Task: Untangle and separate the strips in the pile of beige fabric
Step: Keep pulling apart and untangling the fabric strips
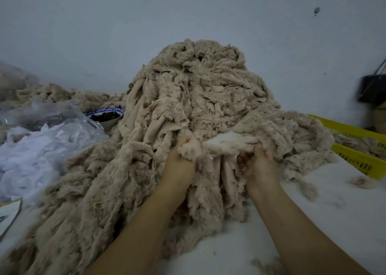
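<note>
White surface [313,222] bears fabric pile [198,91]; both hands [181,162] [258,166] grip its strips [225,144].

Bowl [106,116] left of fabric pile [196,99]; crate [355,147] right.

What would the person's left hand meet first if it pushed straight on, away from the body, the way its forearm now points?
Probably the tall pile of beige fabric strips right behind it. The left hand already grips a bunch of those strips at the pile's foot, so nothing else lies between, though depth is hard to judge.
</note>
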`<state>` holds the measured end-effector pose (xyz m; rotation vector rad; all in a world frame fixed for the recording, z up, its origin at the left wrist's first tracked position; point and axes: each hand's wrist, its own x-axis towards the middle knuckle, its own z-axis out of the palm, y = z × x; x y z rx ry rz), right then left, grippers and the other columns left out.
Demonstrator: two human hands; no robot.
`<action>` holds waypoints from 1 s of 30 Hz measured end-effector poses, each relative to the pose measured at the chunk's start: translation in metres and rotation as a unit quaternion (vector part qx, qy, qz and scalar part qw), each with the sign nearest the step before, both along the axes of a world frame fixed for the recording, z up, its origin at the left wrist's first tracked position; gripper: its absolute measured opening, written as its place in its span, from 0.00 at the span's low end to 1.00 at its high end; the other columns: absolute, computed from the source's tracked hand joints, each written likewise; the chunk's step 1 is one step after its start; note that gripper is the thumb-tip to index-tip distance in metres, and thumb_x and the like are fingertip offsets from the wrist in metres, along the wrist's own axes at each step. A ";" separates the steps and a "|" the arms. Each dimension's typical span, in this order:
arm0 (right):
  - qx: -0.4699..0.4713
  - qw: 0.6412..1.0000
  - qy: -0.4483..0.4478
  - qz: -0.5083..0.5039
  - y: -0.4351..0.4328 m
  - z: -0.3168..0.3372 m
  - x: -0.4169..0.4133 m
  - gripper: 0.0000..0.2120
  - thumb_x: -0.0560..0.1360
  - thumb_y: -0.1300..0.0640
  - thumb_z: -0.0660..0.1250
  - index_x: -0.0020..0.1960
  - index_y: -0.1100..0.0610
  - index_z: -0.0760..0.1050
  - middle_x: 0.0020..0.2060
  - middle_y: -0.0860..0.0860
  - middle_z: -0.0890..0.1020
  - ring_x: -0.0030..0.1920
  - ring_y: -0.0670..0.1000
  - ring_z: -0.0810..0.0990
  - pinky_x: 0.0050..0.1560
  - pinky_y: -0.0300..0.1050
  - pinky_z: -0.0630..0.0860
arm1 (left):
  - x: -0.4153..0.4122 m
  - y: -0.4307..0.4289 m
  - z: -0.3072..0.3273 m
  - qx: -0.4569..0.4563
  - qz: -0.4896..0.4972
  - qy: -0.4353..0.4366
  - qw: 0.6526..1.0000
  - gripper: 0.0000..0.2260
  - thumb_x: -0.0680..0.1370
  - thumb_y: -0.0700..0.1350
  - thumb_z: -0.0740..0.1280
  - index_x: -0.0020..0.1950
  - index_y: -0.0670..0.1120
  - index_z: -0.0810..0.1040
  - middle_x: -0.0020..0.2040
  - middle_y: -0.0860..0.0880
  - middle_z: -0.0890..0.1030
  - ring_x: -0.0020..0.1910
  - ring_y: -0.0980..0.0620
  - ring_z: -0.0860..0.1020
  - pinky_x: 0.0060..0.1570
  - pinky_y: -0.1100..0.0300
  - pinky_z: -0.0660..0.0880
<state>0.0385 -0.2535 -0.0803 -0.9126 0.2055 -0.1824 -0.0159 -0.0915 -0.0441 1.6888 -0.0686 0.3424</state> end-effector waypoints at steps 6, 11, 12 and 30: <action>0.058 0.994 0.057 0.073 -0.012 0.007 0.002 0.19 0.85 0.49 0.55 0.71 0.56 0.71 0.62 0.59 0.80 0.60 0.57 0.80 0.51 0.52 0.78 | -0.019 -0.004 -0.010 0.317 -0.258 -0.048 0.912 0.09 0.76 0.33 0.69 0.46 0.47 0.80 0.50 0.51 0.75 0.50 0.53 0.75 0.53 0.62 0.73; 0.088 0.990 0.068 0.091 -0.015 0.012 0.002 0.22 0.84 0.46 0.55 0.68 0.59 0.75 0.62 0.60 0.80 0.62 0.60 0.78 0.57 0.57 0.76 | -0.020 -0.002 -0.012 0.381 -0.372 0.057 0.845 0.13 0.82 0.49 0.65 0.66 0.51 0.77 0.61 0.58 0.72 0.63 0.60 0.70 0.67 0.61 0.66; 0.092 0.989 0.065 0.093 -0.015 0.013 0.001 0.22 0.84 0.45 0.55 0.67 0.59 0.76 0.61 0.60 0.81 0.62 0.60 0.79 0.56 0.58 0.76 | -0.020 0.001 -0.010 0.358 -0.377 0.060 0.852 0.13 0.83 0.50 0.63 0.67 0.53 0.77 0.64 0.59 0.72 0.66 0.61 0.69 0.69 0.62 0.65; 0.131 0.981 0.028 0.138 -0.016 0.010 -0.003 0.21 0.83 0.47 0.55 0.59 0.60 0.80 0.50 0.60 0.86 0.50 0.60 0.85 0.48 0.56 0.79 | 0.001 0.008 -0.003 0.074 0.026 0.058 0.995 0.10 0.80 0.39 0.57 0.53 0.53 0.75 0.60 0.50 0.75 0.58 0.51 0.73 0.53 0.56 0.73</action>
